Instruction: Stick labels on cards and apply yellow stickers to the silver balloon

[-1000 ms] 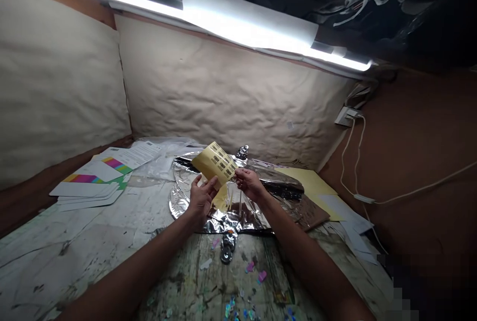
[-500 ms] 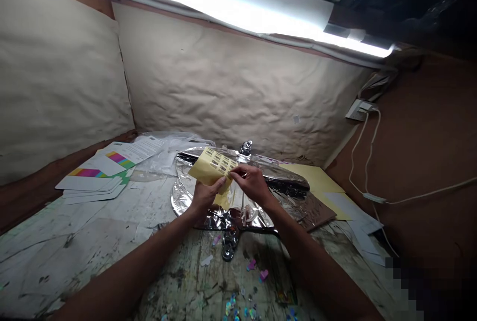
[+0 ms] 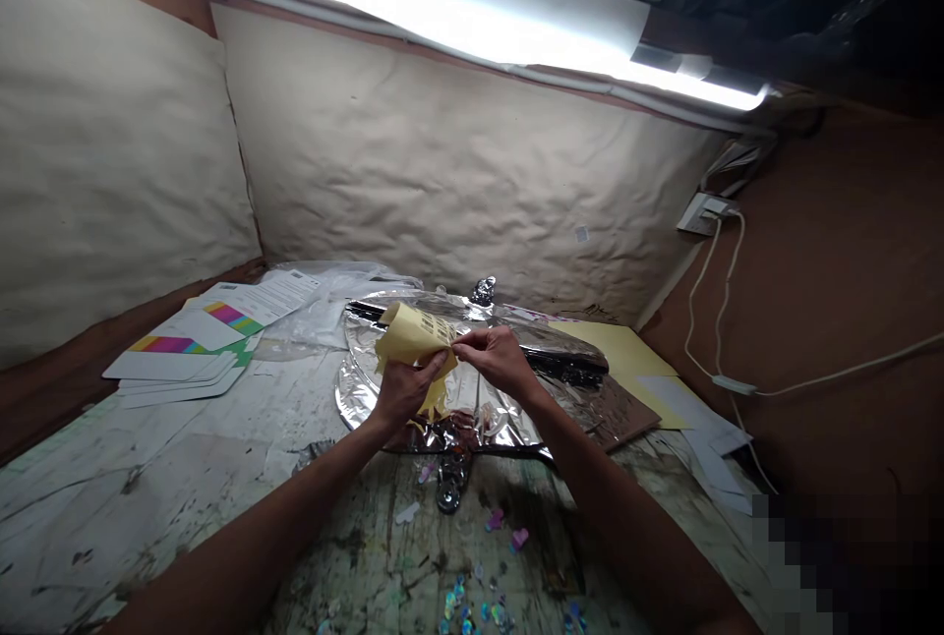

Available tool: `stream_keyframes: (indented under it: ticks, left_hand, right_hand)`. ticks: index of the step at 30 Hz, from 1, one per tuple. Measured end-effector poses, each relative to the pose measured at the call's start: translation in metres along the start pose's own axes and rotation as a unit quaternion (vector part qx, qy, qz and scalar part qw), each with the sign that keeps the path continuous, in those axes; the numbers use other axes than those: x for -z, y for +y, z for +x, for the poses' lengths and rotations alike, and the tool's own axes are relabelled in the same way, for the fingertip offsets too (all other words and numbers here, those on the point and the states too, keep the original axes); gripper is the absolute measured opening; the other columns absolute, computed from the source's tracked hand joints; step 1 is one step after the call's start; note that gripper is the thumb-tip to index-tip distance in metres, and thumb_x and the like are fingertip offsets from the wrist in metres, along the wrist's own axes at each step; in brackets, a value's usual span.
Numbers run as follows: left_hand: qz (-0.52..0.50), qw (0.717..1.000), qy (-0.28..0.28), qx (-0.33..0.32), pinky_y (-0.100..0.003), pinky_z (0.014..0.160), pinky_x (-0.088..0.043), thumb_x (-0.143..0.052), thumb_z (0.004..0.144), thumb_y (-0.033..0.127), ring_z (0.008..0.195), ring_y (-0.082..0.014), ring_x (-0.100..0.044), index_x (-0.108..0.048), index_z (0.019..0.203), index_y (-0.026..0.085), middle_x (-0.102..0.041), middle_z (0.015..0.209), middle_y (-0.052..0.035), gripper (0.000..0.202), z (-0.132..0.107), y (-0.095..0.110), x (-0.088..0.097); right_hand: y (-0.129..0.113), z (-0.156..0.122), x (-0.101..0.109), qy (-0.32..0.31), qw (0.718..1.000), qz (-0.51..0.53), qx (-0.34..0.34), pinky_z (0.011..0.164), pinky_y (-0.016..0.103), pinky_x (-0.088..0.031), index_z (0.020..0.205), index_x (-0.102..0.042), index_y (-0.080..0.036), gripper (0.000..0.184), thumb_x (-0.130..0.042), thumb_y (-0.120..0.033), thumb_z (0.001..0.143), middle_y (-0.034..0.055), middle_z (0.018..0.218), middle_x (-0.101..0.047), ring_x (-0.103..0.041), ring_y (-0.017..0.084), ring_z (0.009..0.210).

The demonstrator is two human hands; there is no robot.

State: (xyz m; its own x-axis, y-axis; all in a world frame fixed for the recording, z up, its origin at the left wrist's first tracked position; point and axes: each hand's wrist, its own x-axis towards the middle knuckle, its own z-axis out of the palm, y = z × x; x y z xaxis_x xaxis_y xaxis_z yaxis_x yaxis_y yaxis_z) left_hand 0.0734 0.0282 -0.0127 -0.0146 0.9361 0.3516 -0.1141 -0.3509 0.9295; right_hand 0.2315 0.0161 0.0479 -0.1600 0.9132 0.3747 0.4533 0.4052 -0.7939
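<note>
My left hand [image 3: 402,387] grips a yellow sheet of barcode stickers [image 3: 410,337], which curls over its fingers. My right hand [image 3: 496,359] pinches at the sheet's right edge with thumb and forefinger; what the pinch holds is too small to make out. Both hands hover above a flat silver foil balloon [image 3: 472,409] that lies on the paint-stained worktable [image 3: 169,478].
A stack of white cards with rainbow stripes [image 3: 181,350] lies at the left. Clear plastic bags [image 3: 324,306] sit behind it. Yellow and white paper sheets [image 3: 641,360] lie at the right. Confetti bits [image 3: 479,586] are scattered at the front. White cables [image 3: 737,360] hang on the right wall.
The sticker sheet has come down from upright and now curls over my left hand. My right hand has moved onto the sheet's edge and pinches there.
</note>
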Motion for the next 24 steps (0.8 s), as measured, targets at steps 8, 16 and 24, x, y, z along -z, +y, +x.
stream_keyframes:
  ticks: [8, 16, 24]
  left_hand:
    - [-0.041, 0.995, 0.044, 0.079, -0.033, 0.068, -0.058, -0.078, 0.068, 0.043, 0.084, -0.0267, -0.071, -0.067, 0.103, 0.007, -0.073, 0.098, -0.0158, 0.051, 0.002, 0.002, 0.000]
    - [-0.018, 0.999, 0.034, -0.005, -0.031, 0.075, -0.057, -0.072, 0.073, 0.029, 0.094, -0.0224, -0.068, -0.032, 0.147, 0.028, -0.059, 0.132, -0.0102, 0.085, 0.010, 0.016, 0.011]
    - [-0.113, 0.970, -0.087, 0.195, -0.032, 0.073, -0.053, -0.062, 0.078, 0.053, 0.083, -0.0233, -0.068, -0.073, 0.094, 0.011, -0.074, 0.095, -0.0124, 0.047, 0.011, 0.014, 0.011]
  right_hand:
    - [0.017, 0.007, -0.002, 0.104, 0.992, 0.068, -0.017, 0.054, 0.023, -0.050, 0.079, -0.069, -0.014, 0.023, -0.065, -0.037, 0.078, 0.0032, 0.072, -0.068, -0.061, 0.013, 0.058]
    - [0.019, 0.006, 0.007, 0.129, 0.985, 0.103, 0.052, 0.044, 0.022, -0.047, 0.089, -0.065, -0.018, 0.026, -0.063, -0.043, 0.084, -0.0004, 0.069, -0.063, -0.055, 0.010, 0.047]
    - [0.028, -0.004, 0.004, 0.036, 0.969, -0.101, 0.224, 0.065, 0.027, -0.053, 0.099, -0.068, -0.022, 0.017, -0.053, -0.029, 0.095, 0.0045, 0.094, -0.073, -0.072, 0.017, 0.074]
